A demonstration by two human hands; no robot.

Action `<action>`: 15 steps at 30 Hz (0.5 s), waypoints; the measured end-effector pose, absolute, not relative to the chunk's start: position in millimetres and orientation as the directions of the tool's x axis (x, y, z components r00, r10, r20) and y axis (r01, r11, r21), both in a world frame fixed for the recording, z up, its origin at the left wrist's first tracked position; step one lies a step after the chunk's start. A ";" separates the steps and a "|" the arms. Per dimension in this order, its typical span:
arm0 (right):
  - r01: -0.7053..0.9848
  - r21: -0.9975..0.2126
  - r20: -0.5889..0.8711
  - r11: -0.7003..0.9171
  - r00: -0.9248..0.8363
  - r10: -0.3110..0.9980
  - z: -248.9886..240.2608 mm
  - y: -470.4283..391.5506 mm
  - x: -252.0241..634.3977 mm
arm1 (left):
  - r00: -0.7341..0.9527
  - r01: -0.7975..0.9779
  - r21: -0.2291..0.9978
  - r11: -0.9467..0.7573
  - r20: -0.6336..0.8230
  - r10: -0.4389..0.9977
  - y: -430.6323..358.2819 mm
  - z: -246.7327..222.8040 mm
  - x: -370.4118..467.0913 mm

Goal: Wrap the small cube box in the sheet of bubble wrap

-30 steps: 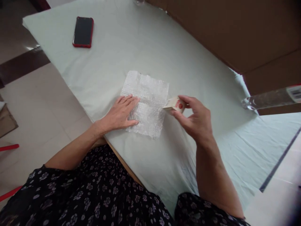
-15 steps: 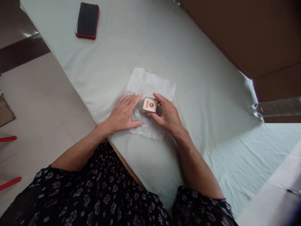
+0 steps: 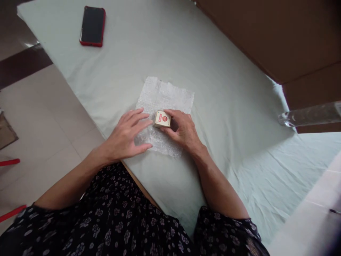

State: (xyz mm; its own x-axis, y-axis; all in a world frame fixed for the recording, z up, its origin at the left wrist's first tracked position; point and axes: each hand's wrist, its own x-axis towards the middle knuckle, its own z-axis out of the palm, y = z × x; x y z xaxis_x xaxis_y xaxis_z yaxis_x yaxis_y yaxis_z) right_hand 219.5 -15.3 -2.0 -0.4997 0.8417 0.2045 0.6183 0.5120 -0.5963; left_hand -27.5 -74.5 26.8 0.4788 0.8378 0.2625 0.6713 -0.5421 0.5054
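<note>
One head-worn cam, aimed forward and down. Close in: table (image 3: 149,46) mid-frame, wearer's clothes (image 3: 119,220) along the bottom edge.

Pale tablecloth (image 3: 128,53), bubble wrap (image 3: 167,95), phone (image 3: 92,26) on top

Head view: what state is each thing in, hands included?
Box: printed face up, no open flap visible
Bubble wrap: spread out, crinkled
Left hand: open, fingers spread
Right hand: gripping the box
Phone: lying flat, screen dark
Cloth: spread, creased
Cardboard: open or shut unclear
Clear cylinder: contents unclear
</note>
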 end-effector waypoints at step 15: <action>0.711 -0.313 0.322 0.629 -0.544 0.775 26.7 -80.5 229.0 | 0.401 0.695 0.451 -0.559 0.402 0.823 -77.2 23.1 -5.7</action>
